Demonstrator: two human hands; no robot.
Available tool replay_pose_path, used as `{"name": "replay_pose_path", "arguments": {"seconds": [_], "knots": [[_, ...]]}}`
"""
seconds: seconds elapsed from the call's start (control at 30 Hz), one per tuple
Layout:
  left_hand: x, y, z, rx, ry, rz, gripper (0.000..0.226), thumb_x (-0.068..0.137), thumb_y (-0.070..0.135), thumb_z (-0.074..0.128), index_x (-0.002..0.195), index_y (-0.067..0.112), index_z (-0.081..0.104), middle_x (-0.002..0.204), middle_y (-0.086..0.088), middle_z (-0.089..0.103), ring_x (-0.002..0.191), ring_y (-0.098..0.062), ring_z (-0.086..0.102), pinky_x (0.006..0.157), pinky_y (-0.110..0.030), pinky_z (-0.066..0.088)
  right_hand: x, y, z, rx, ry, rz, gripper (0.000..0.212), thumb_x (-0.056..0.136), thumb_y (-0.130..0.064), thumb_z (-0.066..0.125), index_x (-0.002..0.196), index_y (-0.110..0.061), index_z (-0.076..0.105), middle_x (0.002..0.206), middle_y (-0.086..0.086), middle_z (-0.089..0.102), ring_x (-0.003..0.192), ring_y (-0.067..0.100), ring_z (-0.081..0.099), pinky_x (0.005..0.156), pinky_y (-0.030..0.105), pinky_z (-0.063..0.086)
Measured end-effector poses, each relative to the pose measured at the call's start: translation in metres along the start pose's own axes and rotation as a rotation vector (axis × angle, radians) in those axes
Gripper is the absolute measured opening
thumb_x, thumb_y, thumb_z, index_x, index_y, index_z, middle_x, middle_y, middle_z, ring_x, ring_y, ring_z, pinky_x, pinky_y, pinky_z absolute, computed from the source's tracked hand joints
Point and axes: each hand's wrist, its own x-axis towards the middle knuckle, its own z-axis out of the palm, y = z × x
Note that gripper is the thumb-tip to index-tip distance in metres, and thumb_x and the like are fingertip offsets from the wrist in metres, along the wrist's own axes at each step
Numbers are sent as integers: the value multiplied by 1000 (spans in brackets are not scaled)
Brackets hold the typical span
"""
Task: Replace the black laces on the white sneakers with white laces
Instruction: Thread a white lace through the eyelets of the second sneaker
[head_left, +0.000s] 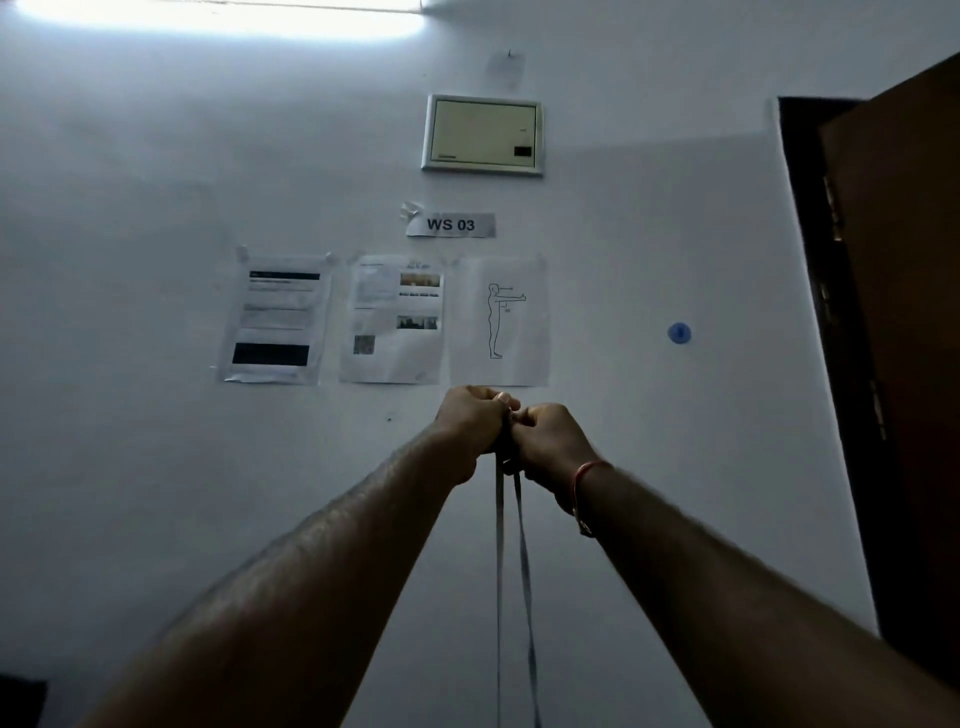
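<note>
Both arms are stretched out and raised in front of a white wall. My left hand (467, 426) and my right hand (548, 444) are pressed together, both closed around the upper ends of a lace (523, 561). Two strands of the lace hang straight down from between the hands and leave the frame at the bottom. In the dim light the lace looks grey, so I cannot tell its true colour. A red thread band circles the right wrist. No sneaker is in view.
The wall ahead carries three taped paper sheets (395, 319), a "WS 03" label (451, 224) and a framed panel (483, 134). A brown door (904, 338) stands open at the right. A blue dot (679, 333) marks the wall.
</note>
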Motion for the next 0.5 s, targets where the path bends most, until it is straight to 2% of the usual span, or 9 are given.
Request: {"name": "replay_pose_path", "arguments": {"seconds": [0.07,0.13,0.17,0.27,0.33,0.4,0.43,0.5], "knots": [[-2,2,-2,26,2,2,21,100,16,48,95,5,65,98,-18,69,87,-25,69,77,-35,59,-7,0,1,18,-62,-5,22,97,-19,56,96,0,67,83,16,68,63,19,60,42,16,40],[-7,4,-4,-16,-25,3,22,102,15,45,101,1,62,89,-16,68,72,-20,69,62,-29,58,-14,4,2,20,-130,21,18,97,-17,55,97,-4,67,77,12,65,60,17,57,47,19,41],[-10,3,-5,-44,-33,1,22,102,14,43,103,-1,60,87,-16,67,69,-20,68,58,-28,57,-19,11,4,13,-165,43,17,97,-14,54,96,-4,68,76,11,64,60,17,57,50,20,42],[-15,0,-6,-148,-35,-6,22,103,15,42,100,0,58,79,-11,63,65,-19,65,63,-31,58,-37,40,13,-36,-296,118,17,96,-16,56,95,-3,68,80,10,67,65,16,60,54,21,47],[-19,-10,-6,-178,14,-15,22,103,16,42,94,4,58,75,-8,57,55,-13,54,51,-24,50,-64,76,25,-105,-427,144,18,95,-16,61,92,1,67,76,10,66,61,13,61,52,18,47],[-27,-28,-6,-29,86,16,23,102,16,42,92,7,60,73,-4,55,52,-10,45,41,-18,37,-101,124,41,-188,-579,188,15,92,-12,64,85,1,68,71,9,65,58,10,61,56,19,52],[-31,-36,-6,104,106,66,23,101,14,42,93,6,63,73,-3,55,53,-11,46,42,-17,36,-118,147,48,-240,-630,219,14,90,-11,66,84,0,69,72,9,66,59,10,62,61,23,56],[-56,-71,-2,418,58,174,24,95,8,43,94,7,67,80,-2,59,68,-14,55,58,-19,45,-166,195,59,-385,-694,265,14,87,-15,69,90,-2,72,84,12,70,68,11,61,71,25,54]]}}
